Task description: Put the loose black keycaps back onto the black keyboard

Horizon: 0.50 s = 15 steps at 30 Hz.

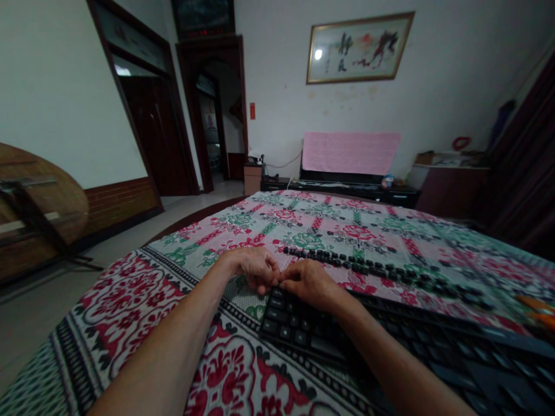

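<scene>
A black computer keyboard lies on the patterned cloth in front of me, running off to the lower right. My left hand is at its far left corner, fingers curled and pinched together. Touching or nearly touching it, my right hand rests over the keyboard's upper left edge with thumb and fingertips closed. Whatever sits between the fingertips is too small and dark to make out. Beyond the hands, many loose black keycaps lie in rows on the cloth. My right forearm covers part of the keyboard.
The flowered tablecloth covers a large table. Something orange lies at the right edge. A folded round tabletop leans at the left. A low cabinet with a pink cloth over a screen-like shape stands by the far wall.
</scene>
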Motion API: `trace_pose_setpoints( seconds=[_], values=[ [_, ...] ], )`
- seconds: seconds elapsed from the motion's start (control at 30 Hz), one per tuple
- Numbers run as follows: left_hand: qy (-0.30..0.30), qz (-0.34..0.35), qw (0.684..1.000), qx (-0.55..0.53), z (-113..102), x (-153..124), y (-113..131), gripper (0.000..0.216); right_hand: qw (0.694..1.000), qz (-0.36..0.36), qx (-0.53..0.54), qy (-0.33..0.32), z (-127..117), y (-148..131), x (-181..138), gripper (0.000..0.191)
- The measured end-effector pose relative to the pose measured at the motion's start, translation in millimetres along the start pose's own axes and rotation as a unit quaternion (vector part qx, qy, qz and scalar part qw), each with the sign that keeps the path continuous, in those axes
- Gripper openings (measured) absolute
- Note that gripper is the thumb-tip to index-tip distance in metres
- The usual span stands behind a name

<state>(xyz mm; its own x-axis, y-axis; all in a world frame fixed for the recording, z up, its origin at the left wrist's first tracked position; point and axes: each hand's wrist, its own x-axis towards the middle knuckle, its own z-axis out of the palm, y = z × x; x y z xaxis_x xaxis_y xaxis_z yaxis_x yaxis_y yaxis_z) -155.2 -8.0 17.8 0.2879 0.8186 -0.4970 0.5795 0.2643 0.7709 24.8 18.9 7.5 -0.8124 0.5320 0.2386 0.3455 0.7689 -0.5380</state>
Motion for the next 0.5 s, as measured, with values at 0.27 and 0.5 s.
trace_pose_setpoints(
  seconds=[0.27, 0.5],
  values=[
    [0.013, 0.009, 1.000, -0.008, 1.6, 0.3, 0.3, 0.024, 1.000, 0.028, -0.001, 0.006, -1.1, -1.2, -0.4, 0.019],
    [0.019, 0.003, 1.000, -0.017, 2.5, 1.9, 0.6, 0.016, 1.000, 0.021, -0.011, 0.006, -1.4, -1.2, -0.1, 0.021]
  ],
)
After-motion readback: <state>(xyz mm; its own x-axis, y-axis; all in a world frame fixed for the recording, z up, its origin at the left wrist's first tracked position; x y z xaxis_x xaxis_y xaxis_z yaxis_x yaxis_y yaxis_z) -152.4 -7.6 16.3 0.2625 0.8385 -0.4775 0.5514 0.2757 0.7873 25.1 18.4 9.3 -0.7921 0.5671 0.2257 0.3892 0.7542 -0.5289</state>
